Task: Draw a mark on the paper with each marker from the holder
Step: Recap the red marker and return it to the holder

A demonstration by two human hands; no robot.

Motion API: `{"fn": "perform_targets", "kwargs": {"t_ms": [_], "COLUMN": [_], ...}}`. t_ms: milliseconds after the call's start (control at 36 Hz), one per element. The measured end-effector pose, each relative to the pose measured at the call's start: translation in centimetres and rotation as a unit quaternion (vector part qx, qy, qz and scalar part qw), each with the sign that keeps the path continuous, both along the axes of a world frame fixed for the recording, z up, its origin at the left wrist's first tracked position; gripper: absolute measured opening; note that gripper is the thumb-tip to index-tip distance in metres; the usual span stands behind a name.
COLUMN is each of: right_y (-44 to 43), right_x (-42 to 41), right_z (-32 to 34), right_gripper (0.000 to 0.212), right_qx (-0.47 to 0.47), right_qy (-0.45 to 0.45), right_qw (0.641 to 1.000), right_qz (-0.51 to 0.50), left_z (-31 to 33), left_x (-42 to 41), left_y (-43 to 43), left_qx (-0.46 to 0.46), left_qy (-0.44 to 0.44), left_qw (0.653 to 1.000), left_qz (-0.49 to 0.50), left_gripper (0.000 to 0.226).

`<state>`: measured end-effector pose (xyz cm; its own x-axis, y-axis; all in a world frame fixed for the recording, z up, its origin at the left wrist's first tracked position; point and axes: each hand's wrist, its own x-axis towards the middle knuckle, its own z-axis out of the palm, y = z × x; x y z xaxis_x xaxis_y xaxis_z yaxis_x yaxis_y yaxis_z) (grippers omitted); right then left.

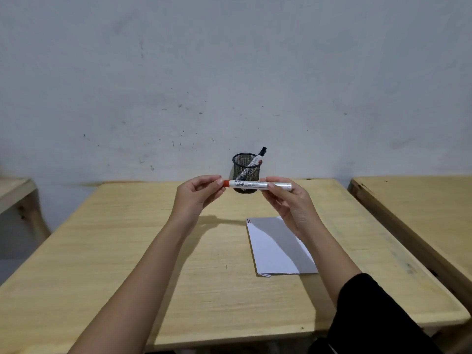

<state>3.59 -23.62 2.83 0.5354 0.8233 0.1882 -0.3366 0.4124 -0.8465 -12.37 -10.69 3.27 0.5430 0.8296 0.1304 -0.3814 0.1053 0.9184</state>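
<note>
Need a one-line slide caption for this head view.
Both hands hold a white marker level over the wooden table: left hand on its red cap, right hand on the barrel.

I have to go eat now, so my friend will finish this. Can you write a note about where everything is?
Left hand: pinching the red cap end of the red marker.
Right hand: gripping its barrel, level above the table.
Holder: at the far edge, one black marker inside.
Paper: two short marks, dark and red, at its top left corner.
Left: probably recap red, put it back.
</note>
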Motion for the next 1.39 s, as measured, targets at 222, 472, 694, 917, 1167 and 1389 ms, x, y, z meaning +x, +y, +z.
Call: {"fn": "perform_targets", "kwargs": {"t_ms": [222,472,694,917,1167,1389], "right_y": [1.0,3.9,7.0,10.0,12.4,14.4], "right_x": [0.4,0.8,4.6,9.5,10.0,10.6], "right_z": [-0.7,0.6,2.3,3.0,0.3,-0.8], "right_gripper": [0.026,0.019,0.015,0.014,0.013,0.013], "right_qx": [-0.132,-0.167,-0.150,-0.106,-0.125,-0.190], "right_qy": [-0.316,-0.456,-0.460,-0.368,-0.318,-0.366], "right_qw": [0.938,0.870,0.864,0.884,0.899,0.883], "right_qz": [-0.047,-0.084,-0.137,-0.268,-0.273,-0.223], "left_z": [2.2,4.8,5.1,-1.1,-5.8,-6.7], "left_x": [1.2,5.6,8.5,10.7,14.4,15.3], "left_y": [0.6,1.6,4.4,8.5,9.0,9.9], "left_qx": [0.099,0.277,0.332,0.331,0.256,0.263], "left_qy": [0.017,0.109,0.186,0.371,0.302,0.264], "left_qw": [0.994,0.954,0.925,0.867,0.917,0.925], "left_qz": [0.037,0.044,0.014,0.042,0.048,0.069], "left_gripper": [0.008,0.006,0.024,0.069,0.068,0.065]}}
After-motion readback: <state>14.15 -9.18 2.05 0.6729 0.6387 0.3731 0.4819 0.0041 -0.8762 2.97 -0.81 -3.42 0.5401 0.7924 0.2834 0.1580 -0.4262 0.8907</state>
